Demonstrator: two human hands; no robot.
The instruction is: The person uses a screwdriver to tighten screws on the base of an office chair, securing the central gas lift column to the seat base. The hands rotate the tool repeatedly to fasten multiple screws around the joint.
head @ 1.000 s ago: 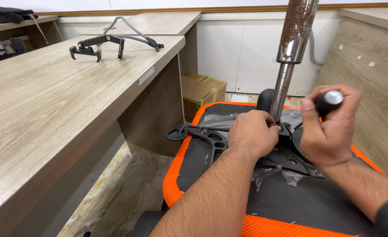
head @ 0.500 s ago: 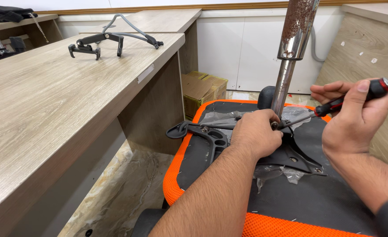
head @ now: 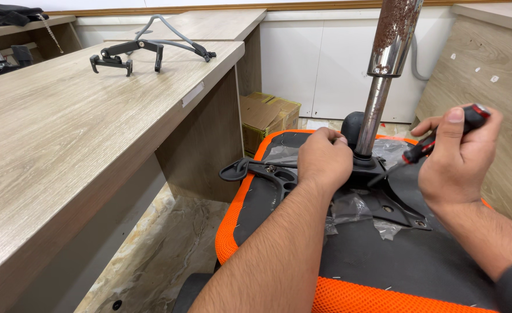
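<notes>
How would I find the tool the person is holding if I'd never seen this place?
Find the upturned orange-edged chair seat with a rusty metal post rising from it. Just right of that post, the right hand grips a screwdriver, tip pointing at the post's base. It is the only thing there with a red-and-black handle.

The screwdriver (head: 441,139) has a black and red handle and leans with its tip down toward eight o'clock. The black metal plate (head: 377,194) lies flat on the upside-down orange chair seat (head: 238,232). A rusty silver pole (head: 386,69) stands straight up from it, toward twelve o'clock.
</notes>
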